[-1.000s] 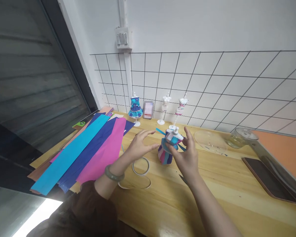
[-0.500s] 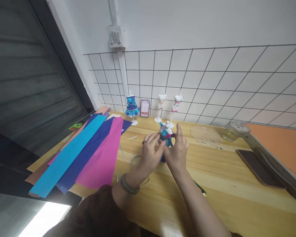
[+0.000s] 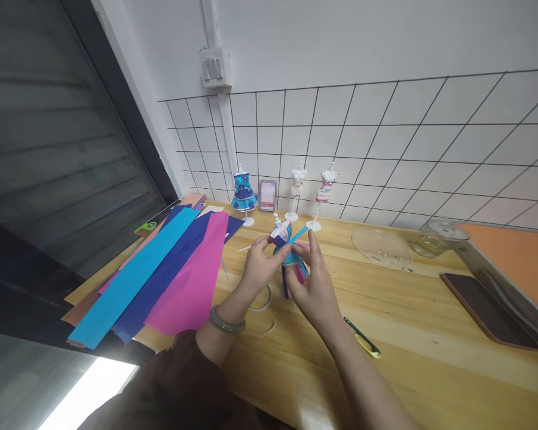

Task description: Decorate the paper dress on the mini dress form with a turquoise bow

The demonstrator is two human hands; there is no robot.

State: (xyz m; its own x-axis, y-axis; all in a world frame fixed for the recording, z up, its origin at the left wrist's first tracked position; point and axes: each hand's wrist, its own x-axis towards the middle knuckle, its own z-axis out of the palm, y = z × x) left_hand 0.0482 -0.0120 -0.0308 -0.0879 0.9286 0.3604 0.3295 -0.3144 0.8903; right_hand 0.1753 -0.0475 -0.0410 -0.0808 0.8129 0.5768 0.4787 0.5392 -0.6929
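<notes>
My left hand (image 3: 260, 266) and right hand (image 3: 314, 291) grasp a small white mannequin (image 3: 291, 258) in blue, pink and purple fabric, over the pale wooden table (image 3: 412, 316); it looks light, its wrapping soft and easily crushed, best held at the waist.

Head camera: looked forward and downward from the wearer's head.
Wooden table (image 3: 430, 370): was seen from above, near.
Wall (image 3: 363, 42): stood ahead, farther.
</notes>
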